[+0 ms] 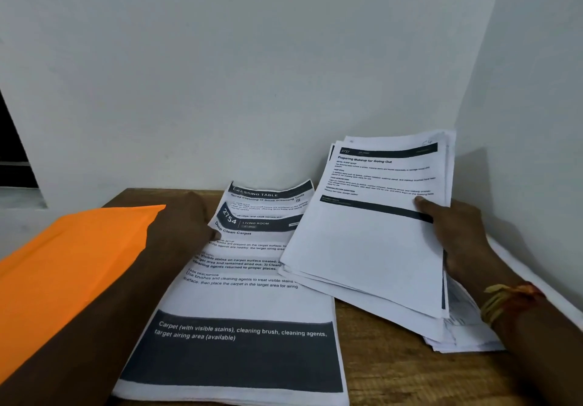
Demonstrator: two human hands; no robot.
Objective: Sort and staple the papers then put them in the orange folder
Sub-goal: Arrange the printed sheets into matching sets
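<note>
While it is tilted up off the tabletop [394, 374] and slightly fanned, the stack of papers [372, 247] is gripped by the right hand [460, 238], thumb pressed on the front page and fingers hidden behind. That page is white with a dark header band, the number 3727 and the title "Preparing Makeup for Going Out". Just to its left, partly under its lower corner, a top sheet [239, 295] headed "2754 Living Room, Deep Clean Carpet" lies on more pages, with a broad dark block of white text near its bottom. Its upper end curls up over a second sheet [271, 198] marked "Dressing Table". The left hand [186, 219] pinches the top sheet's left edge, thumb tip on the paper. Further left lies the plain orange folder [72, 263], partly under the left forearm. Yellow and red threads [508, 301] circle the right wrist, and a white wall [252, 74] stands behind.
</note>
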